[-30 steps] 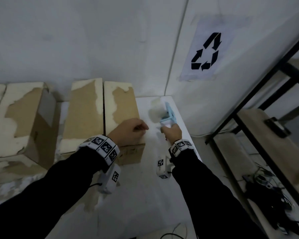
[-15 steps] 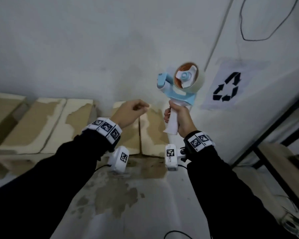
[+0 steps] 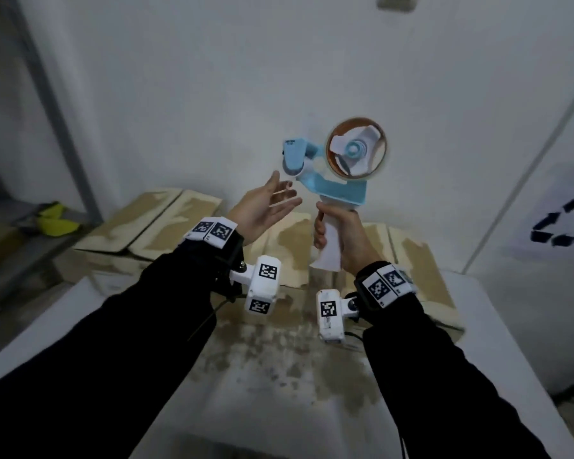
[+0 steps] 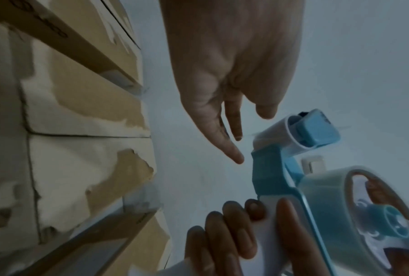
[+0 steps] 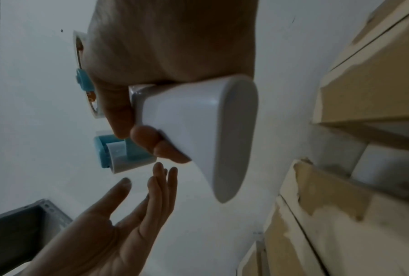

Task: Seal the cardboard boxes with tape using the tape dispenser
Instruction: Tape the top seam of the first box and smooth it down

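Observation:
My right hand grips the white handle of a light-blue tape dispenser, held upright in the air with its tape roll at the top right. The handle's flared end fills the right wrist view. My left hand is open, palm up, fingers stretched toward the dispenser's blue roller head without touching it. Several cardboard boxes with torn white patches lie in a row on the table against the wall, behind and below both hands.
The white table has a stained, worn top in front of me. A metal shelf post stands at the left, with a yellow item on a lower shelf. A recycling sign hangs on the right wall.
My right hand lifted the dispenser from the table's far corner up into the air. The left hand went from a loose fist to open, reaching toward the dispenser's head.

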